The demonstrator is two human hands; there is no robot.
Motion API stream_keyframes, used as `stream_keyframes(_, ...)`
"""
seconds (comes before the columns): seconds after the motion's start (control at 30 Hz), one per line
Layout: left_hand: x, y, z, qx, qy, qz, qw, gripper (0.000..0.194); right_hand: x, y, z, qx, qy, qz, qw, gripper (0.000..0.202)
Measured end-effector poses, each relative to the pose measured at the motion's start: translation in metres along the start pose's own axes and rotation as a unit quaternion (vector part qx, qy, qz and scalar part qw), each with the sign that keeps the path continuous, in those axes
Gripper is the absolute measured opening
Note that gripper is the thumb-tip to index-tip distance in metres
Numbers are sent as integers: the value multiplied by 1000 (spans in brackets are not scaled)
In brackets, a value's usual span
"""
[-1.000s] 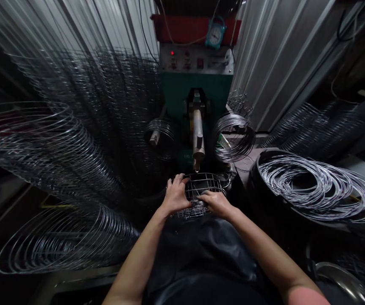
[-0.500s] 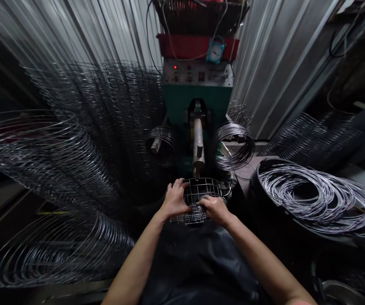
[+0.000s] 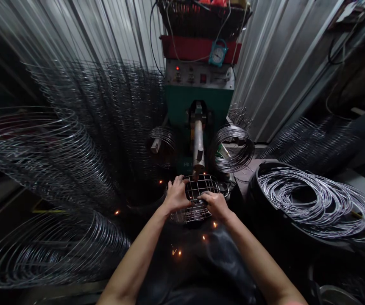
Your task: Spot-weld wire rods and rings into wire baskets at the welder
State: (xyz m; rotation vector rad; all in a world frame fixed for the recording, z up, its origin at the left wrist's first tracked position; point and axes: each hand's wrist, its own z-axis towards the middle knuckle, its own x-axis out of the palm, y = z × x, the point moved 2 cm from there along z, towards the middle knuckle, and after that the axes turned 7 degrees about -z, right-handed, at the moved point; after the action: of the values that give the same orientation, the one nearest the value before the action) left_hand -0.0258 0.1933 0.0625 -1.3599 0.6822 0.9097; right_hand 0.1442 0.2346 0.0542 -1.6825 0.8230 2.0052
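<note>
A round wire basket [image 3: 205, 183] with a grid of metal wires sits under the electrode arm [image 3: 198, 146] of a green spot-welding machine [image 3: 176, 106]. My left hand [image 3: 176, 195] grips the basket's left side, thumb toward the middle. On its near right part, my right hand [image 3: 214, 203] is closed on the wires, fingers bent over them. The arm's tip meets the far part of the grid, and orange sparks [image 3: 214, 224] fly out around the basket and over a dark apron [image 3: 195, 271]. The basket's underside is hidden.
Tall stacks of wire frames [image 3: 83, 148] crowd the left. Wire-ring bundles [image 3: 233, 148] hang on both sides of the machine. A black tub [image 3: 258, 178] with loose wire rings [image 3: 316, 199] stands right. A small blue clock [image 3: 218, 53] hangs from the red shelf [image 3: 188, 48].
Sparks have appeared around the basket and in front of the apron. Both hands keep their hold on the basket, which has shifted only slightly. The view has moved a little.
</note>
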Motion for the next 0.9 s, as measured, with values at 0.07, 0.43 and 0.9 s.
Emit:
stream_keyframes(0.07, -1, 0, 4, -8, -8, 4, 1000, 82, -1, -1, 5, 6, 2, 1, 1000, 28)
stream_keyframes(0.43, -3, 9, 23, -45, -29, -7, 999, 85, 15, -17, -6, 95, -175, 254, 946, 35)
stream_keyframes(0.9, -7, 17, 45, -104, -65, -17, 992, 82, 125, -50, -135, 384, -217, 471, 764, 26)
